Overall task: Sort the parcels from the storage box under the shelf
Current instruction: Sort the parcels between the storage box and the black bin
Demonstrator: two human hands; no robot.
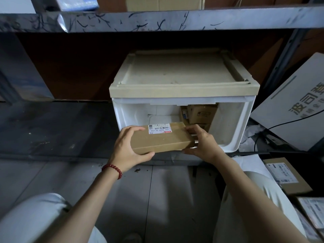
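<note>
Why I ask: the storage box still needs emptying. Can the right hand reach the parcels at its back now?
Probably not yet: the right hand and left hand hold the brown parcel before the storage box. Once freed, its open front likely leaves the rear parcels reachable.

Dim overall, with soft light that seems to reach in from the near side. The white storage box [244,120] front and the parcel [163,142] are the brightest areas, and the parcel's label is sharp enough to show its barcode. Far left, the space under the shelf [157,20] sinks into deep shadow, and the inside of the box darkens toward its far end. A faint sheen lies on the shelf's scratched metal edge. Wide-angle distortion bows that edge and stretches the near corners, where the floor [166,199] looks grey and slightly soft.
</note>
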